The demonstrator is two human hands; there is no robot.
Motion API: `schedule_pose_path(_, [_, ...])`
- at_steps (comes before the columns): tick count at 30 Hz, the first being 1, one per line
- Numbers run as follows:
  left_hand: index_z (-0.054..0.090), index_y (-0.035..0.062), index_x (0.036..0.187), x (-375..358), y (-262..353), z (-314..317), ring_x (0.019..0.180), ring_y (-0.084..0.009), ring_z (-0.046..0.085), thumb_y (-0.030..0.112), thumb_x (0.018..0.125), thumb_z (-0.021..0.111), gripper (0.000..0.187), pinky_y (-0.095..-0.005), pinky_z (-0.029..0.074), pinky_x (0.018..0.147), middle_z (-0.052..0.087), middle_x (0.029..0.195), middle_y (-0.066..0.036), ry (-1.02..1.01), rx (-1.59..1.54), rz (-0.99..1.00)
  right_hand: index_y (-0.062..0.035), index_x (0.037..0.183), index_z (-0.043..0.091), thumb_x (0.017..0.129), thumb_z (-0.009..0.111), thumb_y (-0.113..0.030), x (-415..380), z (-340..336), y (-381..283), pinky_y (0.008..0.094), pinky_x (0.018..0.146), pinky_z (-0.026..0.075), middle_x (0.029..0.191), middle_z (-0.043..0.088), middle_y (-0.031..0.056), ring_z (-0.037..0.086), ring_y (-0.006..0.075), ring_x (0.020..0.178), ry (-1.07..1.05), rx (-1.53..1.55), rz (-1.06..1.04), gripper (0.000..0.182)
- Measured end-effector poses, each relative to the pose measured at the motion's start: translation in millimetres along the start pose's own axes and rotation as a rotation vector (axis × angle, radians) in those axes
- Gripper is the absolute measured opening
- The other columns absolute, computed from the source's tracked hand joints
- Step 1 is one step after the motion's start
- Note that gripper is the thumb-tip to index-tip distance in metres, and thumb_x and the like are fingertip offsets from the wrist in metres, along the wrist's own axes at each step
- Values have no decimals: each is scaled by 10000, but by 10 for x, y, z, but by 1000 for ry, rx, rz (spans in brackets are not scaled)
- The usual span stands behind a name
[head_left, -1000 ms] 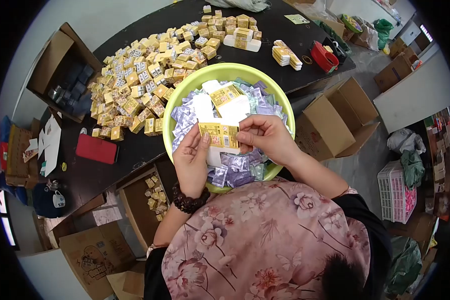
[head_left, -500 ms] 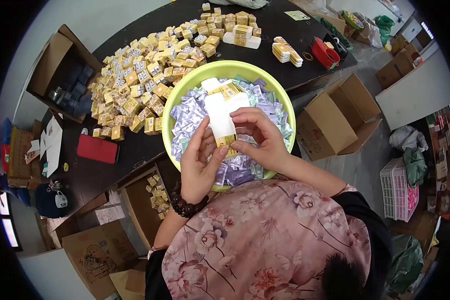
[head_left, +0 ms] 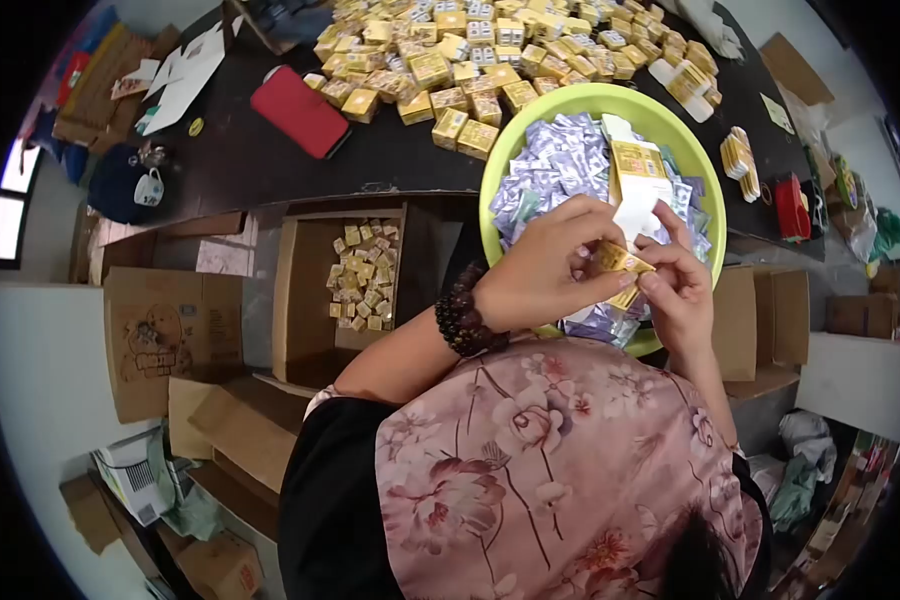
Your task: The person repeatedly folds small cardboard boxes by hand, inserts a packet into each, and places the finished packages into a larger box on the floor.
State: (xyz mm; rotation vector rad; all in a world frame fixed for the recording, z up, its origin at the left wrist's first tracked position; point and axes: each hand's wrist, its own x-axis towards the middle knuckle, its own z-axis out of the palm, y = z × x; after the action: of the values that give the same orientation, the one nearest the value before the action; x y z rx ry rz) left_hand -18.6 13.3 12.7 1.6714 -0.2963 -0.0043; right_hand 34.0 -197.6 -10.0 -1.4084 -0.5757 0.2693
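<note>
Both hands are over a yellow-green basin (head_left: 492, 165) full of small purple and green sachets (head_left: 562, 150). My left hand (head_left: 555, 262), with a dark bead bracelet on the wrist, pinches a small yellow carton (head_left: 615, 258) between thumb and fingers. My right hand (head_left: 682, 285) grips the other side of this carton, thumb and fingertip at its corner. The carton looks partly folded, with a white flap standing up from it. Behind the hands, flat yellow-and-white cartons (head_left: 642, 160) lie on the sachets. Fingers hide part of the held carton.
A heap of small yellow boxes (head_left: 470, 60) covers the back of the black table (head_left: 390, 170). A red phone case (head_left: 300, 110) lies left of it. Below the table edge, a cardboard box (head_left: 290, 330) holds more small boxes. Bundled flat cartons (head_left: 738, 165) lie at the right.
The view has swung left, so the basin appears further right. The carton was long and flat between both hands; now its yellow end is bent into a small box shape.
</note>
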Motion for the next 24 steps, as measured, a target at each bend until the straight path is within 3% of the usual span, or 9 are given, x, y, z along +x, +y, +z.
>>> schedule_pose_path(2, [598,56,1077,2,-151,41,1004,-139,570,59,820,718,283,-287,547,809,493,1216,-74,93,-34,126,27,1012,630,818,666,21,10,-72,85,347,977,444,1355,452,195,541,233,1173,-18,39,27,197])
schedule_pose_path(5, [493,56,1154,-35,-220,44,1070,-158,566,33,841,701,376,-298,527,862,517,1243,-94,122,-227,43,24,1040,563,852,639,31,87,136,-44,375,1001,437,1269,527,212,526,255,1206,-57,-53,-72,203])
schedule_pose_path(8, [386,45,1190,-17,-211,66,1161,-188,541,-27,833,695,477,-315,510,922,520,1258,-120,155,-362,20,12,1060,499,876,585,81,133,165,-34,386,1020,431,1207,567,199,545,262,1178,-90,162,-130,215])
schedule_pose_path(12, [379,26,1214,-21,-165,70,1193,-212,529,-95,817,669,507,-328,507,948,506,1284,-145,164,-346,-5,12,990,574,845,661,59,192,204,-137,307,924,511,1109,574,107,576,172,1089,-75,35,8,175])
schedule_pose_path(14, [387,35,1219,-16,-177,96,1207,-212,520,-70,800,699,533,-324,484,971,513,1271,-126,157,-346,0,14,1036,618,821,652,98,168,229,-156,317,945,483,1105,590,128,565,204,1123,1,40,53,233])
schedule_pose_path(15, [384,36,1222,-14,-175,109,1216,-216,516,-83,795,697,542,-322,481,976,512,1277,-128,153,-336,11,21,1048,621,851,640,83,162,204,-111,283,870,533,1101,575,85,592,149,1041,1,19,-30,207])
schedule_pose_path(19, [360,37,1251,14,-155,148,1225,-219,501,-143,793,657,574,-342,497,970,488,1325,-166,117,-276,52,20,996,646,871,626,68,116,147,-126,240,786,538,1042,604,75,617,124,966,49,7,-16,135])
schedule_pose_path(23, [353,45,1253,34,-173,196,1229,-218,498,-145,798,649,575,-350,487,988,489,1337,-175,92,-335,46,15,1007,652,872,637,44,62,56,-99,243,778,533,1053,614,86,622,141,968,51,21,4,139])
schedule_pose_path(24, [353,45,1253,38,-174,206,1229,-218,498,-145,798,649,575,-350,487,988,489,1337,-175,85,-335,45,14,1014,654,871,643,30,55,40,-94,253,784,531,1062,617,92,628,156,962,19,-134,-124,144])
